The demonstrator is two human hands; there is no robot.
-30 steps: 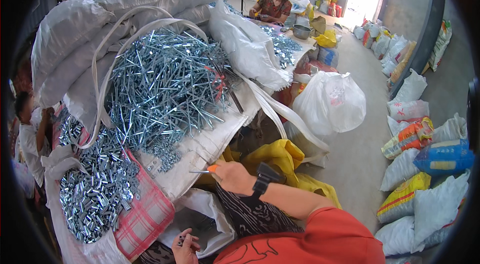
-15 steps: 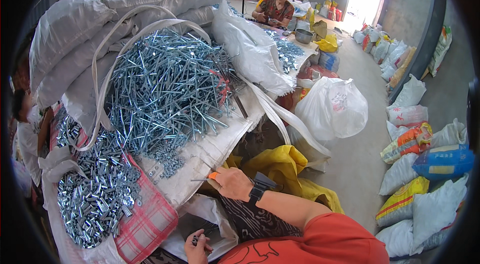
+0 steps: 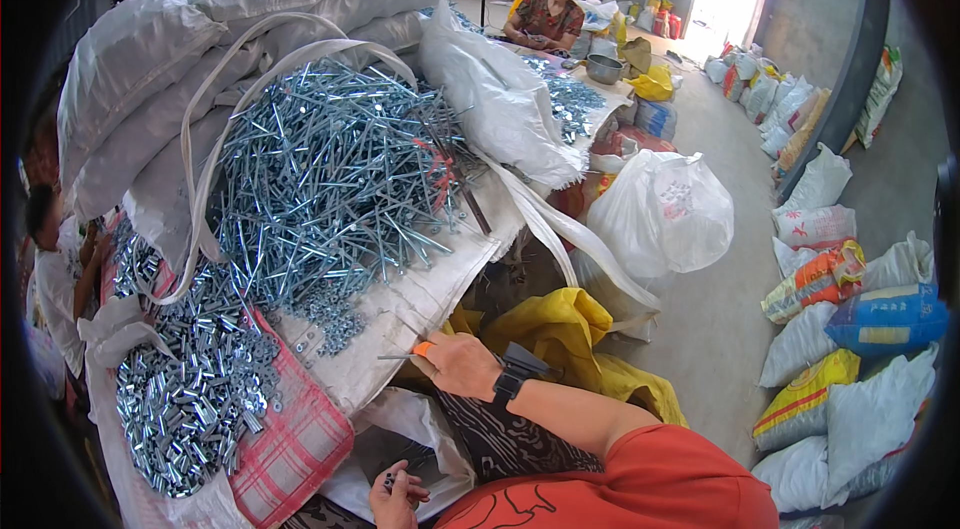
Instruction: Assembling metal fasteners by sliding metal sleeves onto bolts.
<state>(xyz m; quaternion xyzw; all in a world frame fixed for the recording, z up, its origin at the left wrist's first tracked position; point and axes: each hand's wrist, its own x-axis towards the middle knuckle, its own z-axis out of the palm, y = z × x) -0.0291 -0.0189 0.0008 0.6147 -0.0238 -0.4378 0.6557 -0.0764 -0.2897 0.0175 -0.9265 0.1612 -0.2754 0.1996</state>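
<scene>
A thin metal rod [image 3: 395,357] juts leftward from the right hand [image 3: 460,366], near the edge of a pale sheet [image 3: 385,314]. That hand is closed around the rod, with something orange [image 3: 423,349] at its fingers; whether this is a handle or a finger cover cannot be told. Lower down, the left hand [image 3: 398,499] has its fingers curled about small dark pieces [image 3: 389,480], their kind unclear. Beside it gapes a white sack [image 3: 457,459].

On the left, a red-and-white checked cloth [image 3: 295,444] borders a heap of short metal sleeves [image 3: 195,389]. Beyond lie small washers or nuts [image 3: 335,321], then a mound of long bolts [image 3: 320,169]. A yellow sack [image 3: 550,317] sits past the right wrist, a bulging white bag [image 3: 665,209] beyond it. Stuffed white sacks [image 3: 150,69] stack behind the bolts. Farther off, a co-worker in a patterned top [image 3: 545,21] sits near a metal bowl [image 3: 604,69].
</scene>
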